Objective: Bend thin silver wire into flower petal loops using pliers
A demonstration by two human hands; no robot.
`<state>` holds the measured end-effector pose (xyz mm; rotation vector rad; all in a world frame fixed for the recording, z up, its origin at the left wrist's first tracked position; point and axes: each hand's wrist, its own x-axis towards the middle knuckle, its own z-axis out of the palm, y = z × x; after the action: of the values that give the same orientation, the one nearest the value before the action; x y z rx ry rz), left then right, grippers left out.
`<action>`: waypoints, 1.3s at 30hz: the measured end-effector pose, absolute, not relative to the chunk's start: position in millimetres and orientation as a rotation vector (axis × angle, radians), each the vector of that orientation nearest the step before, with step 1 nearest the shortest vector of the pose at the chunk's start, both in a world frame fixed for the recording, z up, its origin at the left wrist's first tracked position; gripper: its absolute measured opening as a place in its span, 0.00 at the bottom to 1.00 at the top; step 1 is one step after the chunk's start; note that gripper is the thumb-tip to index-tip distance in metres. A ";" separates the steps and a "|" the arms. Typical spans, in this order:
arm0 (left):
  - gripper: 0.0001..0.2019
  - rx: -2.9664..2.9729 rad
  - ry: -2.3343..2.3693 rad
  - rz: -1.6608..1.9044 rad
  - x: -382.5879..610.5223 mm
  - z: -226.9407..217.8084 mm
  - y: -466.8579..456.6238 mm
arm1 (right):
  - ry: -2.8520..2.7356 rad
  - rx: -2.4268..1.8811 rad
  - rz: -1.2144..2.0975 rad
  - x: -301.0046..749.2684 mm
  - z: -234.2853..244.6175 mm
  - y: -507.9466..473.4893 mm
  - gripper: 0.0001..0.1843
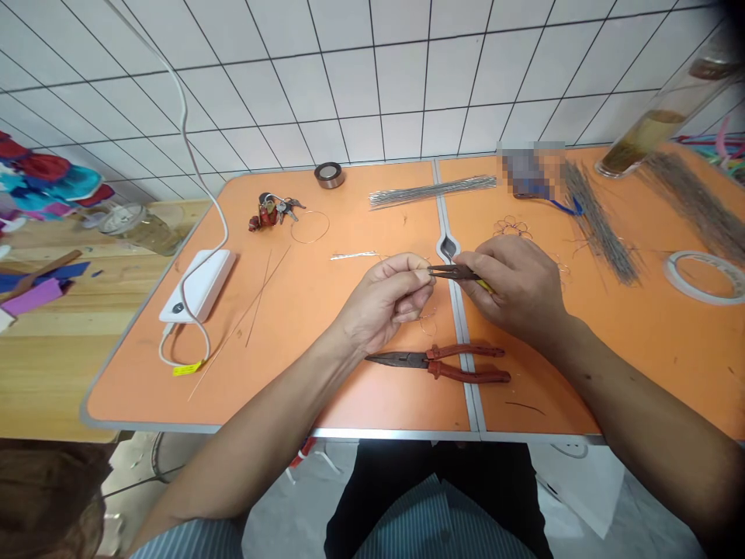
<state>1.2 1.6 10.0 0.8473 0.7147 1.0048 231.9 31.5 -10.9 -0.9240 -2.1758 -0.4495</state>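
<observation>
My left hand (389,299) is closed in a pinch over the middle of the orange table (326,388), holding a thin looped wire (427,320) that hangs below the fingers. My right hand (515,283) is wrapped round small yellow-handled pliers (457,273), whose dark jaws point left and meet the wire at my left fingertips. Red-handled long-nose pliers (448,362) lie flat on the table just in front of both hands.
A white power bank (199,283) with a cable lies at the left. Keys (273,210), a tape roll (329,175) and a bundle of straight wires (431,192) sit further back. More wire bundles (599,225), a clear tape ring (707,276) and a glass jar (646,136) stand right.
</observation>
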 end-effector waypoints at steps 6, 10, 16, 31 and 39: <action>0.11 0.861 0.721 1.009 1.4 11.2 1.4 | -2.192 -0.883 -0.490 234.3 -10.6 33.1 0.09; 0.11 0.860 0.727 1.012 2.2 11.2 1.3 | -2.196 -0.927 -0.472 233.4 -11.5 32.7 0.08; 0.11 0.852 0.725 0.986 1.5 12.1 2.0 | -2.181 -0.905 -0.470 232.1 -12.3 32.2 0.08; 0.13 0.848 0.680 0.888 -2.4 14.1 3.9 | -2.216 -0.900 -0.488 236.0 -11.4 33.2 0.09; 0.15 0.868 0.689 0.887 -2.1 17.0 2.9 | -2.228 -0.887 -0.474 235.9 -10.0 32.5 0.06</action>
<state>-2.1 2.9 17.0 0.8678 0.6893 0.8873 235.9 32.5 -10.0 -0.8866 -2.2281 -0.4742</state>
